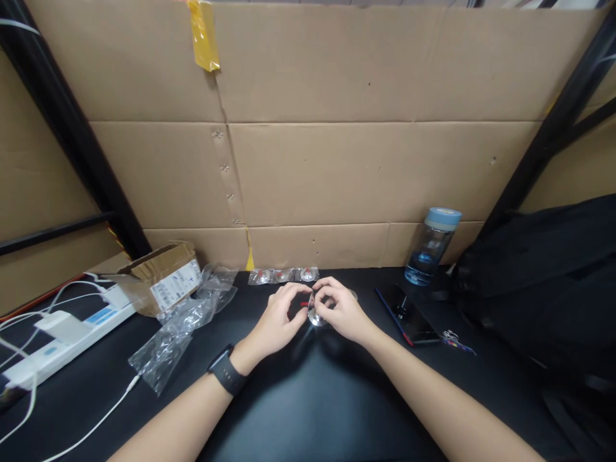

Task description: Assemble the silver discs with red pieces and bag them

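Note:
At the middle of the black table, my left hand [283, 319] and my right hand [344, 312] meet over a small, shiny round metal piece [316, 318]. A thin upright plate seems to be part of it, and a bit of red shows beside it. My left thumb and index finger close on its left side. The fingers of my right hand pinch it from the right and cover part of it. Its exact kind is too small to make out. Just beyond my hands lies a row of clear packets [282, 276] with silvery round pieces marked red.
Crumpled clear plastic bags [180, 327], an open cardboard box [166, 279] and a white power strip [72, 343] with cables lie left. To the right are a phone [409, 314], a keyring [452, 337], a blue-lidded bottle [430, 247] and a black bag [543, 282]. A cardboard wall [317, 173] stands behind.

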`<control>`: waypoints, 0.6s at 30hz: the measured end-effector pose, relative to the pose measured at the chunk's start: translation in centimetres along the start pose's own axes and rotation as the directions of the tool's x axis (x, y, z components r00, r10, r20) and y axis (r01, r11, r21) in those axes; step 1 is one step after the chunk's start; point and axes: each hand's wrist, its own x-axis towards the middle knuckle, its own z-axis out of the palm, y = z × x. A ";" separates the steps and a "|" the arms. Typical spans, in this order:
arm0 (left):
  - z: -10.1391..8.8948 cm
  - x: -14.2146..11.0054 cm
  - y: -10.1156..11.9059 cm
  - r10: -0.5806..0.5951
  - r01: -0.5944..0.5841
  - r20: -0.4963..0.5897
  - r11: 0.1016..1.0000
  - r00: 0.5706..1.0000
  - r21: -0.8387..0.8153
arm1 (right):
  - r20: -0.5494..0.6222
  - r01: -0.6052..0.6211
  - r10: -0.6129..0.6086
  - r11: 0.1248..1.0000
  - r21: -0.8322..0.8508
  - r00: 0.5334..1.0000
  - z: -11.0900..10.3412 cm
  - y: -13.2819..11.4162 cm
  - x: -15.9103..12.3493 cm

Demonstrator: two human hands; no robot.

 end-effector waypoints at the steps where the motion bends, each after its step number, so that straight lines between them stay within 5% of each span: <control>1: 0.0 -0.1 0.1 0.012 -0.012 0.000 1.000 1.000 0.006 | 0.009 -0.001 0.001 1.000 0.001 1.000 0.0 0.1 0.0; 18: 0.2 -0.1 -0.5 0.006 -0.016 0.061 0.986 0.998 0.169 | 0.010 0.053 -0.053 0.996 -0.076 0.999 -0.3 0.0 0.0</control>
